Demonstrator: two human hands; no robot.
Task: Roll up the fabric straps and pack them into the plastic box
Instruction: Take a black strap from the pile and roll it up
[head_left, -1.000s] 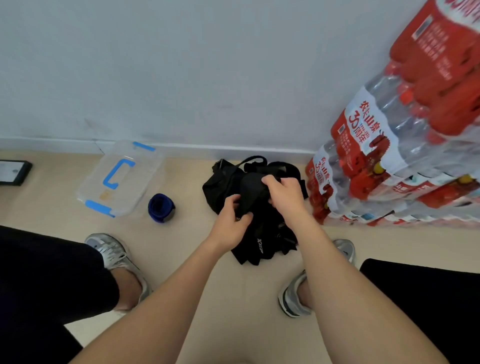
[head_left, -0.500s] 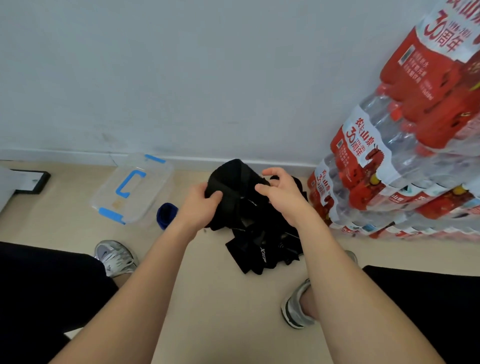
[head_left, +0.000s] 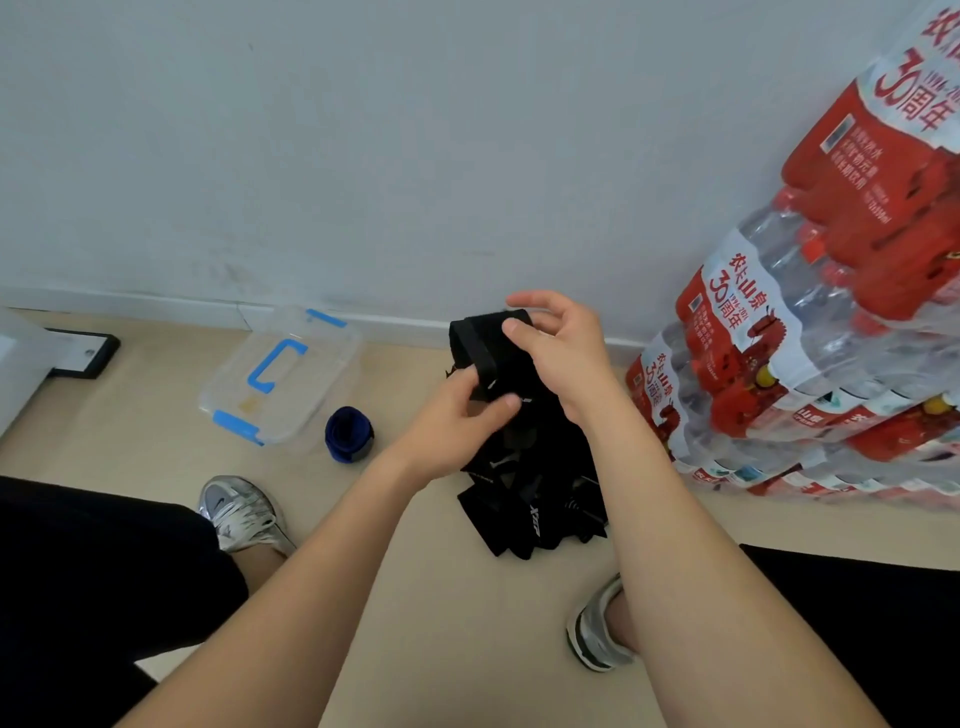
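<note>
A seated person's two hands hold one black strap (head_left: 485, 343) up in the air, above the floor (head_left: 467, 613). The left hand (head_left: 457, 415) pinches the strap's narrow band near its lower end, thumb on top and fingers curled beneath, seemingly to keep that end taut. The right hand (head_left: 556, 348) grips the wider upper part, thumb pressed on the front and fingers curled behind, with the index finger lifted free; this looks like the start of a roll, or a search for the end to roll from.

Directly below the hands, a pile of black straps (head_left: 530, 499) lies loose on the floor between the person's shoes, within easy reach and not yet rolled. To the left, a blue roll (head_left: 348, 434) stands just beside the plastic box (head_left: 280, 374), outside it. The box is clear, sits near the wall (head_left: 363, 156), and its lid with blue handle and clips appears to be on, so nothing seems packed yet. Stacked packs of bottled water (head_left: 805, 338) crowd the right side, close to the pile
</note>
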